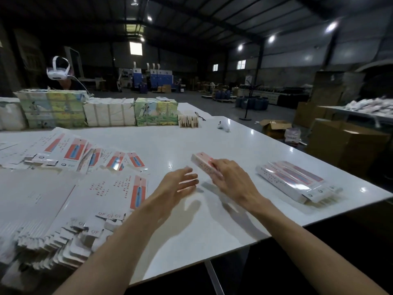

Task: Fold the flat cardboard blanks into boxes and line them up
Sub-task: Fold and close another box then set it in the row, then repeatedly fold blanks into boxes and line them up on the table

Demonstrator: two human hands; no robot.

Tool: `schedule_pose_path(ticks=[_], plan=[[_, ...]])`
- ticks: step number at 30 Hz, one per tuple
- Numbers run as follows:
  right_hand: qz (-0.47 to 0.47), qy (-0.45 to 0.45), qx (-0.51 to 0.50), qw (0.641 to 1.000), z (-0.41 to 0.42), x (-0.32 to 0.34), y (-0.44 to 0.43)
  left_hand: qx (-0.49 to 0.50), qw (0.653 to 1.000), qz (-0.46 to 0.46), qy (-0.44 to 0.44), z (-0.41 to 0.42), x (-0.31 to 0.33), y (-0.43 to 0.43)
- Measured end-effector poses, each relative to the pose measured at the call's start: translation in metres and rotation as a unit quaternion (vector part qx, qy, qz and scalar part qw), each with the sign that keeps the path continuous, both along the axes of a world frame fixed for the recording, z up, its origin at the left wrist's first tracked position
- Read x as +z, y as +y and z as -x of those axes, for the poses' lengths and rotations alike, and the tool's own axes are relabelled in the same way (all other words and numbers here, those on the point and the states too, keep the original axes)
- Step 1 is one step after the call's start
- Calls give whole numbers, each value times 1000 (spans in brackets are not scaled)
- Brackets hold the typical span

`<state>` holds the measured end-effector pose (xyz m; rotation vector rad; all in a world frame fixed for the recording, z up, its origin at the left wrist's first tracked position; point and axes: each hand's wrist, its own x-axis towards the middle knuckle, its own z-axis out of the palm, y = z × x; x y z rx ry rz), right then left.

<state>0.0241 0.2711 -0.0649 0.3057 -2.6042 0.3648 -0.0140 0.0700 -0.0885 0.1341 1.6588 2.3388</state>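
Observation:
My right hand [228, 177] grips a folded white and pink box [202, 161] above the middle of the white table [170, 141], its far end sticking out past my fingers. My left hand [179, 185] hovers just left of it, fingers straight and spread, holding nothing. A thick fanned pile of flat blanks [85, 201] covers the left side of the table, with more loose blanks [70, 150] behind it. A row of finished boxes [295, 179] lies side by side near the right edge.
Wrapped bundles [95, 111] line the table's far edge, with a small wooden-looking stack [188, 120] and a white object [223, 125] beside them. A person wearing a white headset [58, 69] sits behind the bundles. Brown cartons [348, 143] stand on the floor to the right.

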Motion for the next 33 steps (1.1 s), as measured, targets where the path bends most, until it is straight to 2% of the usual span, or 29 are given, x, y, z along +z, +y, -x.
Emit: schedule_pose_path(ticks=[7,16,20,23,27,30,32,33], plan=[[-59,-63,-225,970,-19,-16,91,-22,999,16,39,2,-6,-3],[-138,-67,-333,930,-24,-17,123,-46,996,43,64,-5,-3,0],[-87,6,-241,967,-1,-5,78,-47,994,65,77,-8,0,1],[-15,6,-128,992,28,4,30,-32,993,72,84,-8,0,0],[126,-46,-70,989,58,2,-30,4,991,101,87,-10,-1,2],[162,-65,-68,982,68,-17,-53,42,984,147,95,-8,1,0],[172,-80,-68,979,72,-26,-54,73,962,218,146,-7,3,-1],[182,-81,-66,978,74,-28,-53,91,941,271,181,-7,4,-1]])
